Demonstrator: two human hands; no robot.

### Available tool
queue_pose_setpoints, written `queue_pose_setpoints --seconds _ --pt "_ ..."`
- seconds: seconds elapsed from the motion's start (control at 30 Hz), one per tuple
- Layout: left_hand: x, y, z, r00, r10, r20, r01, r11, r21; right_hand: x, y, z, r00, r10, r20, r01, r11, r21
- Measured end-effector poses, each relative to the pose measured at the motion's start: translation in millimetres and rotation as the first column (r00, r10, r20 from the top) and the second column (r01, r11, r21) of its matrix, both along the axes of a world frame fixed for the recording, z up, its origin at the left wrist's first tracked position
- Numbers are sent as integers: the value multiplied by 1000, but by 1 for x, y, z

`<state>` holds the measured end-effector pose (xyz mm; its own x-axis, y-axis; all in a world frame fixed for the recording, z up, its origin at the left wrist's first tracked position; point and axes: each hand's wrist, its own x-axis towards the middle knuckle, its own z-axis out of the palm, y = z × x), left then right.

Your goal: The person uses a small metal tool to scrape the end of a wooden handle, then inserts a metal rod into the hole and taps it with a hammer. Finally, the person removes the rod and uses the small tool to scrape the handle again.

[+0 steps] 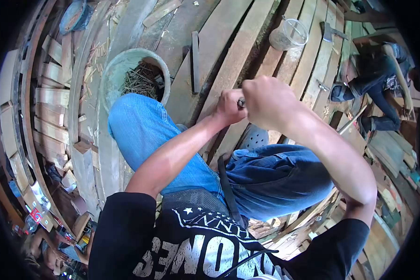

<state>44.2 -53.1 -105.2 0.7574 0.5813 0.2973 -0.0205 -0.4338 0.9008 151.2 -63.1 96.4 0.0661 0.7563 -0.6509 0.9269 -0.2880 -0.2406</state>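
Observation:
My left hand (230,107) is closed, its fingers wrapped round a small dark piece with a round end (241,102). Most of that piece is hidden inside the grip. Right beside it, my right hand (269,99) is curled into a fist, knuckles up, against the left one. What the right fingers hold, if anything, cannot be seen. Both hands are above the planks, in front of my bent knees. Near my left knee stands a pale bucket (108,77) with many thin brown sticks or nails (142,80) in it.
Wooden planks (228,51) with gaps run underneath. Beyond my hands are a clear plastic tub (281,41), an axe head (328,31) and a hammer (323,86). A dark flat bar (195,63) lies by the bucket. Another person (382,77) crouches at right; more people (56,252) are at lower left.

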Motion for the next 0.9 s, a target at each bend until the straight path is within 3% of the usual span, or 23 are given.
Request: queue_pose_setpoints --seconds 0.1,0.17,0.23,0.33,0.37,0.43,0.63,0.67,0.7,0.77,0.8,0.9 --pt "5 1 -20 1000 25 15 -24 1000 -13 -3 14 -4 999 53 -1 -53 998 -33" --pt "4 7 -31 998 -58 -26 55 993 -100 -5 19 -5 997 75 26 -73 995 -63" --pt "2 8 -15 993 -45 -106 21 976 -219 -4 22 -4 994 97 52 -91 991 -102" --pt "3 8 -14 983 -111 -146 72 966 -247 -2 18 -2 992 116 48 -106 981 -162" --pt "4 4 -13 983 -115 -146 75 964 -255 -1 12 -2 993 114 44 -110 991 -80" --pt "16 -3 3 1000 -25 2 25 959 -284 5 6 4 993 111 39 -111 994 0" --pt "89 -33 9 975 -154 158 186 959 -213 45 -22 29 980 -1 199 8 999 -34" --pt "106 -49 5 962 -114 247 212 884 -416 53 -31 27 980 -10 201 19 999 -43" --pt "122 -59 -6 954 -144 263 215 938 -270 61 -40 24 972 -48 230 64 996 -64" --pt "140 -81 -26 941 -157 301 224 953 -203 78 -60 11 964 -94 251 119 989 -86" --pt "144 -88 -29 938 -178 298 267 919 -291 84 -71 4 959 -126 253 143 988 -52" --pt "150 -103 -52 934 -283 216 333 910 -249 96 -96 -13 946 -234 226 244 970 -16"
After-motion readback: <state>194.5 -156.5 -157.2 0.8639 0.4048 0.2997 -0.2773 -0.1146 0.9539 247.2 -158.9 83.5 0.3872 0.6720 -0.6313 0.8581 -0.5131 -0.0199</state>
